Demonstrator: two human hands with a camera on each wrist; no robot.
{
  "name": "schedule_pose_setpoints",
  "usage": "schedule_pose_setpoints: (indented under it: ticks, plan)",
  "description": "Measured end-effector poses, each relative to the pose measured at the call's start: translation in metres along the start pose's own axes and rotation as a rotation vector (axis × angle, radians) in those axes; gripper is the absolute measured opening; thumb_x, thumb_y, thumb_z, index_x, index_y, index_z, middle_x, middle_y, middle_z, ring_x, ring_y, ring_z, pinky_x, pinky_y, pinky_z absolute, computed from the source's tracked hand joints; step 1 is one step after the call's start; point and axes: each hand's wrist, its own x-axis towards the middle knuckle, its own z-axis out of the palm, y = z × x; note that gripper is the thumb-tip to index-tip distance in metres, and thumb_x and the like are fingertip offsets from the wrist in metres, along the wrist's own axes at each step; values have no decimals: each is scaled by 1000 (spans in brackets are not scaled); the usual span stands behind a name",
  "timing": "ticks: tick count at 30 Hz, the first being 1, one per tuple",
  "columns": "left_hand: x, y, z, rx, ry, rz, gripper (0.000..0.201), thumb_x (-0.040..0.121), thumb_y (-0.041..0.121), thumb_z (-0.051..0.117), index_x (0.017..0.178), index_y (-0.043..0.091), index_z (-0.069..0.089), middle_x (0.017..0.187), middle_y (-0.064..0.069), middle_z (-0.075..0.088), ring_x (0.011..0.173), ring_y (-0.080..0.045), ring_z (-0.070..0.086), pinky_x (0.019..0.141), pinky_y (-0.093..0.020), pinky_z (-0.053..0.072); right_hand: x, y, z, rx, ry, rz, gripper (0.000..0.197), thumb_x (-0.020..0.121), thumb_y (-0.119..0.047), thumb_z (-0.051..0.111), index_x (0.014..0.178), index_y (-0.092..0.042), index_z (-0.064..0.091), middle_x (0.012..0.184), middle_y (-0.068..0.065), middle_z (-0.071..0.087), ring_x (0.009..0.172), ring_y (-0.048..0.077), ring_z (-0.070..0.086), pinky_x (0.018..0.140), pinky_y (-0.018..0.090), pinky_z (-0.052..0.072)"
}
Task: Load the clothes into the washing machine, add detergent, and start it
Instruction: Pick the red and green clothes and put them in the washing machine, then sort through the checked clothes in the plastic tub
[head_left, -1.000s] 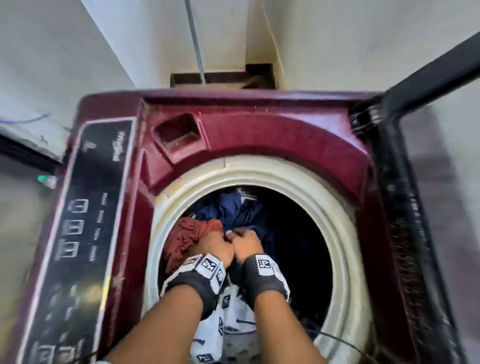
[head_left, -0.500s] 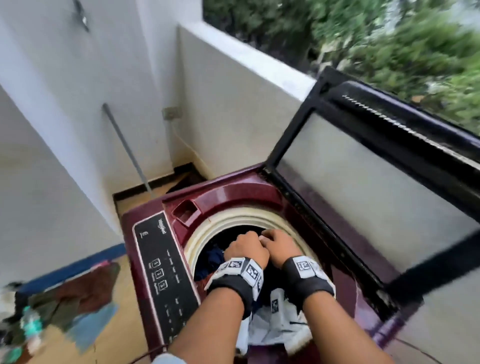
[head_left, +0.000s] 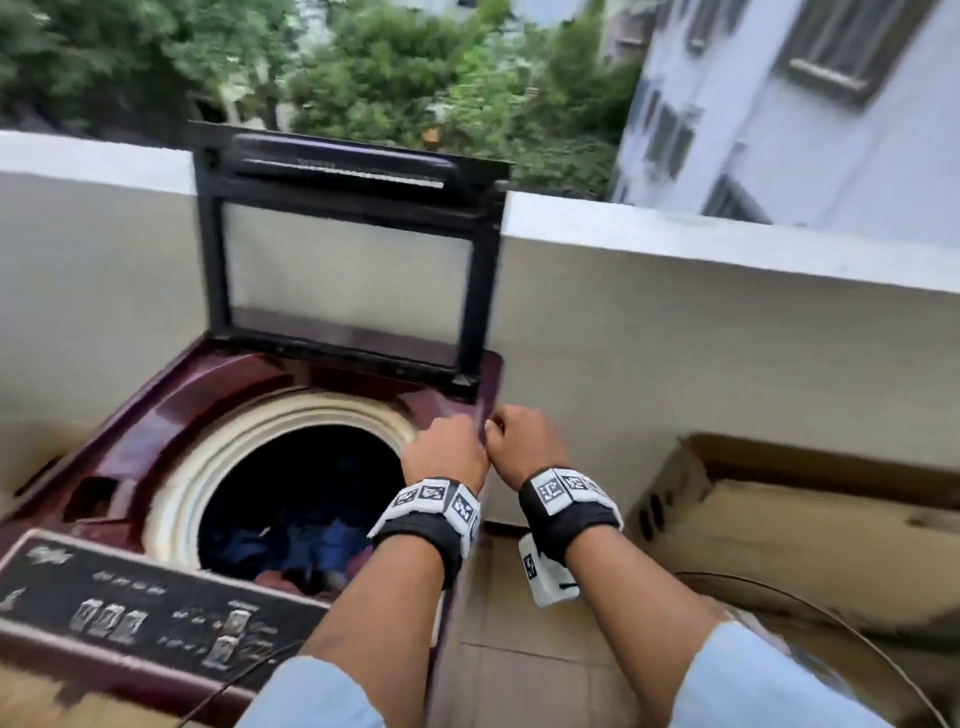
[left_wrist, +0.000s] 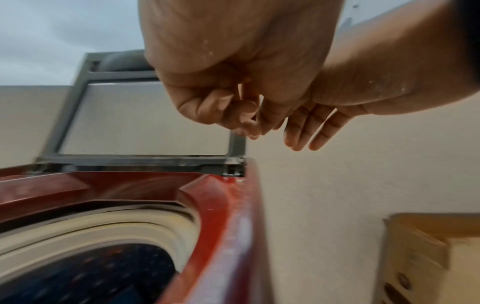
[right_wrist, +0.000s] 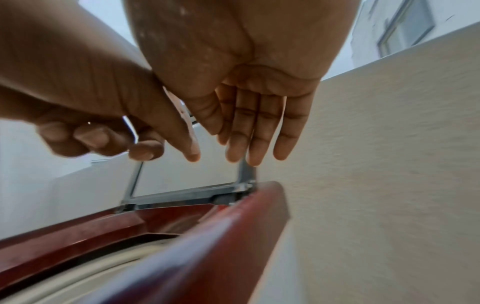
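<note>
Soft, even daylight; shadows are faint. The round cream-rimmed drum opening (head_left: 311, 457) is dim inside. Motion blur smears the black control panel (head_left: 130, 613) and far green trees (head_left: 389, 78); wrist views bend edges.

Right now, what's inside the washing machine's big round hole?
Blue clothes lie in the drum, with a reddish bit near the front. The drum's bottom is hidden under them, in shadow.

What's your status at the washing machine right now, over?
Both at right edge of washer: left hand curled, empty; right hand open, empty. Drum holds clothes, lid up. No detergent seen. Nothing blocking.
</note>
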Motion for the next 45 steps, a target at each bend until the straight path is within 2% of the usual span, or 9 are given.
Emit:
schedule_pose_setpoints:
  ticks: [6, 9, 16, 24, 30, 34, 37, 40, 45]
  plan:
    - [-40, 84, 50, 63, -96, 201, 31, 97, 35, 45, 109, 16, 65, 114, -10, 68, 107, -33, 65, 80, -36, 49, -55, 105, -5, 38, 70, 178, 26, 93, -28, 45, 103, -15, 65, 105, 14, 68, 99, 34, 64, 82, 37, 50]
    - [-72, 124, 83, 90, -200, 267, 33, 97, 39, 44, 109, 16, 65, 115, -10, 68, 109, -33, 65, 81, -34, 48, -92, 160, -1, 41, 99, 298, 24, 88, -29, 49, 98, -16, 67, 102, 14, 69, 98, 35, 64, 80, 37, 52]
    - [-168, 205, 170, 172, -440, 369, 35, 95, 41, 43, 108, 17, 64, 117, -9, 66, 109, -31, 64, 83, -33, 48, -189, 290, 18, 86, -27, 461, 23, 89, -30, 48, 97, -16, 65, 103, 14, 68, 99, 34, 63, 79, 37, 51]
    - [-236, 259, 243, 293, -646, 477, 30, 93, 33, 45, 110, 15, 62, 114, -8, 68, 104, -31, 66, 78, -34, 48, -267, 377, 49, 177, -139, 613, 21, 92, -25, 48, 99, -15, 64, 105, 15, 68, 99, 35, 63, 78, 38, 50]
    - [-237, 285, 286, 378, -752, 573, 32, 96, 33, 43, 116, 13, 59, 115, -10, 66, 105, -31, 65, 80, -37, 50, -275, 418, 66, 257, -184, 733, 19, 93, -26, 48, 97, -15, 63, 103, 16, 68, 96, 36, 63, 73, 38, 49]
    - [-219, 309, 323, 369, -797, 658, 32, 95, 34, 44, 116, 15, 60, 117, -10, 66, 106, -32, 65, 82, -36, 50, -263, 451, 74, 266, -226, 802, 17, 93, -25, 47, 97, -16, 62, 103, 15, 68, 94, 37, 63, 66, 34, 42]
    - [-201, 329, 359, 345, -855, 725, 35, 95, 36, 44, 117, 14, 60, 119, -11, 65, 109, -32, 64, 84, -37, 49, -248, 483, 87, 240, -270, 857, 22, 93, -27, 47, 103, -17, 64, 103, 13, 69, 92, 35, 64, 68, 35, 46]
    - [-185, 344, 397, 345, -897, 813, 34, 96, 32, 42, 118, 13, 60, 120, -13, 65, 109, -34, 64, 83, -38, 50, -231, 516, 109, 216, -223, 931, 22, 91, -29, 48, 102, -20, 65, 100, 11, 70, 90, 32, 65, 71, 36, 52]
    - [-157, 356, 474, 430, -891, 946, 30, 98, 30, 41, 117, 14, 58, 117, -11, 65, 109, -33, 64, 82, -38, 49, -204, 568, 167, 301, -206, 998, 19, 93, -26, 48, 99, -16, 62, 101, 14, 69, 95, 36, 64, 72, 38, 48]
